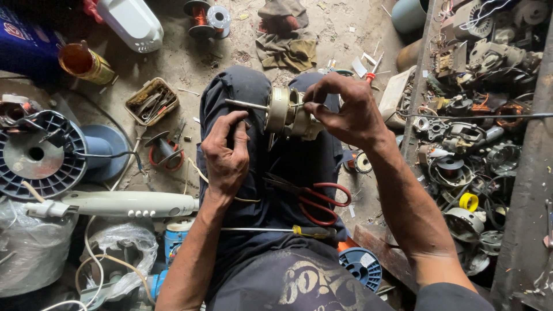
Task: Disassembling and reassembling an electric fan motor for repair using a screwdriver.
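I sit on the dusty workshop floor [190,63] with my legs drawn up, and the small cream-coloured fan motor [286,113] rests on my lap between my knees, its steel shaft [246,104] sticking out towards my left. As far as I can judge, the work is in its middle: the motor is out of its fan, the long white fan body [124,203] lies apart by my left thigh, and the motor housing looks closed, so whatever I am doing at its wires or casing is not finished. Tools are laid ready on my trousers, the red-handled scissors [318,200] below the motor and a yellow-handled screwdriver [294,231] across my lap nearer my waist, neither in use. My right hand [348,112] comes in from the right with the forearm stretched forward and the wrist bent inward; thumb and fingers close over the right end of the motor, pinching something fine at its top edge that I cannot make out. My left hand [226,152] lies knuckles up on my left thigh, fingers curled and tips just under the shaft; whether it grips anything there is hidden from me. To the right, a heap of old motor parts [478,115] fills a tray.
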